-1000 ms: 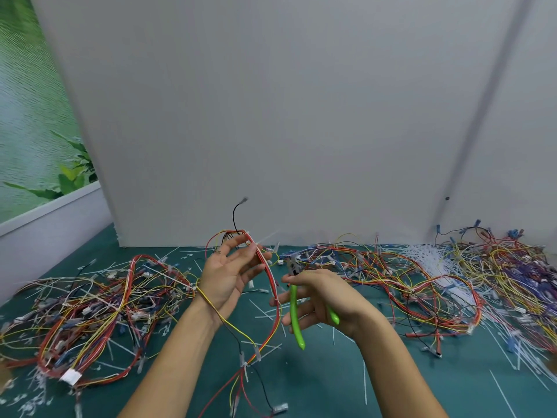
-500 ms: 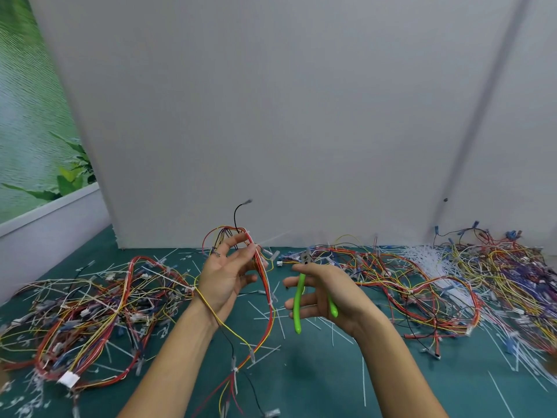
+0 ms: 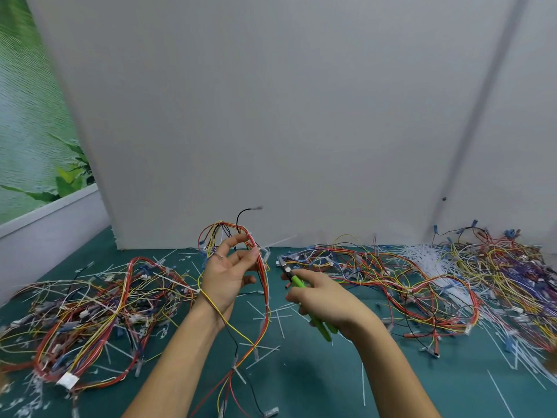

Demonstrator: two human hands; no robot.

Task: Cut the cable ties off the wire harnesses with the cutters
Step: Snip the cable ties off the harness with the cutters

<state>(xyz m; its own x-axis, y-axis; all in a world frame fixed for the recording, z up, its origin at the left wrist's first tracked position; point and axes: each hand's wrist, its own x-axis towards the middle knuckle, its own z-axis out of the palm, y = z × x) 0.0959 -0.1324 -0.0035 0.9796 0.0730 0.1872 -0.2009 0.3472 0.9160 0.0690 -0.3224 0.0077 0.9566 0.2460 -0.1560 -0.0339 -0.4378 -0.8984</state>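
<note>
One harness (image 3: 265,285) is up off the mat (image 3: 301,384), looped over the L hand (image 3: 226,279). Thumb + forefinger pinch the red/yellow wires near the top of the loop, and the rest hangs past the wrist down to the mat. R hand (image 3: 325,300) is wrapped round the green grips of the cutters (image 3: 297,280), nose aimed up-left, just beside the loop, not touching. Can't tell if the blades are apart.

Handling, as I judge it: the harness is light and floppy w/ no stiffness, and it sags wherever it isn't held. Grip close to a tie to keep that bit taut. Thin insulation prob. nicks easily, so bite only the strap of the white cable tie (image 3: 266,254), not the wires. Tie tails look stiff and springy and may fly off when snipped.

Room: grey board (image 3: 271,116) stands close behind. Left pile (image 3: 90,312) and right pile (image 3: 391,276) of harnesses flank the hands, w/ cut ties strewn btwn. Open mat is mostly near the forearms. Hanging tail could snag the left pile if lifted.
</note>
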